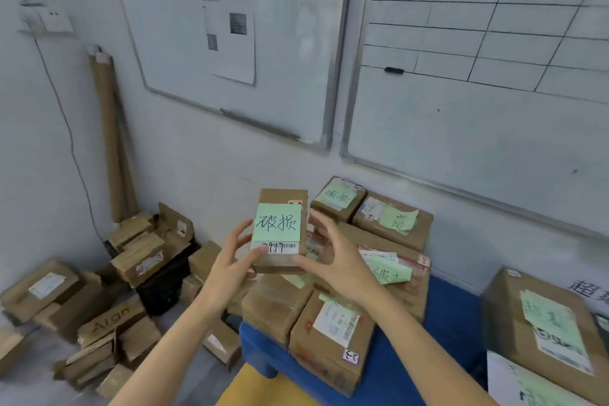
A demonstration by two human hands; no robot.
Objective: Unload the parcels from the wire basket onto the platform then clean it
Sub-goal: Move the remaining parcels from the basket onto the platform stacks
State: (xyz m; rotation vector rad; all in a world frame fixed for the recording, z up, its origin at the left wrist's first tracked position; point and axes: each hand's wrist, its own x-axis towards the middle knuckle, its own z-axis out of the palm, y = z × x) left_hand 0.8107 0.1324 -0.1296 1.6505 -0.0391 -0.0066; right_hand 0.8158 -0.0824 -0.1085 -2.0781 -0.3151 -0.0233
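Status: small brown cardboard parcel w/ green note (280,231) held above blue platform (445,323), left grip (230,260) & right grip (336,260) clasping its sides. Several taped cardboard boxes (392,217) already on platform. Basket unseen; cleaning presumably outstanding.

Small parcel (280,231) is held between left hand (227,262) and right hand (336,260), above a cluster of parcels (329,343) stacked at the left end of the surface (451,333). Two rear parcels (392,219) are set behind the cluster, against the wall (197,175). A large parcel (540,323) is placed at the right end, apart from the cluster. Left of the surface, a pile of boxes (99,306) is spread on the floor (178,313). Tubes (110,142) are leaned in the corner behind the pile. Left whiteboard (280,59) and right whiteboard (478,115) are mounted side by side on the wall above.
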